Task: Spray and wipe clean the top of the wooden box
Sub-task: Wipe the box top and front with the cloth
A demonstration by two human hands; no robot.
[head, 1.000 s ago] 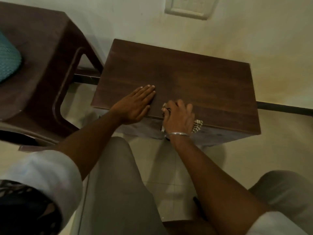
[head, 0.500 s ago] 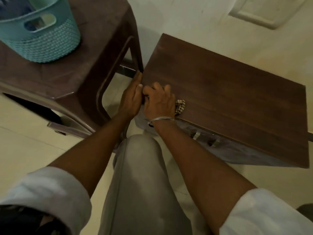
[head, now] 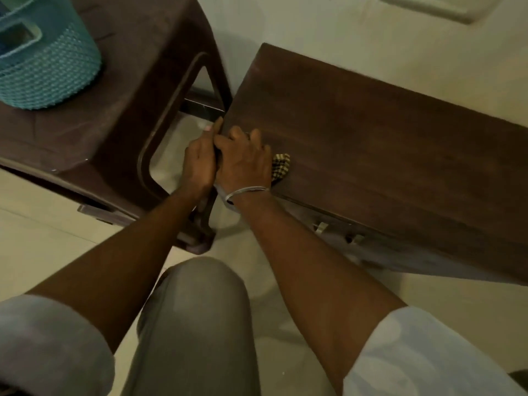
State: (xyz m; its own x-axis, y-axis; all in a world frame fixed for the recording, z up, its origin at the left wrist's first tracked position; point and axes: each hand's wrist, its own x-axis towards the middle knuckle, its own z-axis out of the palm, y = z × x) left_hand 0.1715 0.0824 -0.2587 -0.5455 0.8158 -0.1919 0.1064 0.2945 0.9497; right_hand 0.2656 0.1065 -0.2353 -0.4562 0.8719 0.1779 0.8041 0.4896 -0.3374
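**Head view, looking down past your knee.** The wooden box stands on the floor against the pale wall. Its dark top runs from the centre of the view to the right edge, and two metal latches show on its front face.

Your right hand lies on the top at the near left corner, with the fingers bent over a checked cloth and pressing it to the wood. Only a folded end of the cloth shows, sticking out from under the hand on its right side. A thin metal bangle circles that wrist.

Your left hand sits just beside the right one and touches it. It is set edge-on against the box's left side, fingers straight and holding nothing — the fingertips reach forward along the top left edge.

To the left, a brown plastic stool stands just beside the box, one leg near the box's corner. A teal basket with a woven pattern rests on the stool's seat, partly cut off by the frame.

Both forearms are bare, with white sleeves pushed up near the elbows. Your knee, in grey trousers, fills the lower centre above the pale tiled floor. A pale wall plate sits at the top right — too blurred to read.
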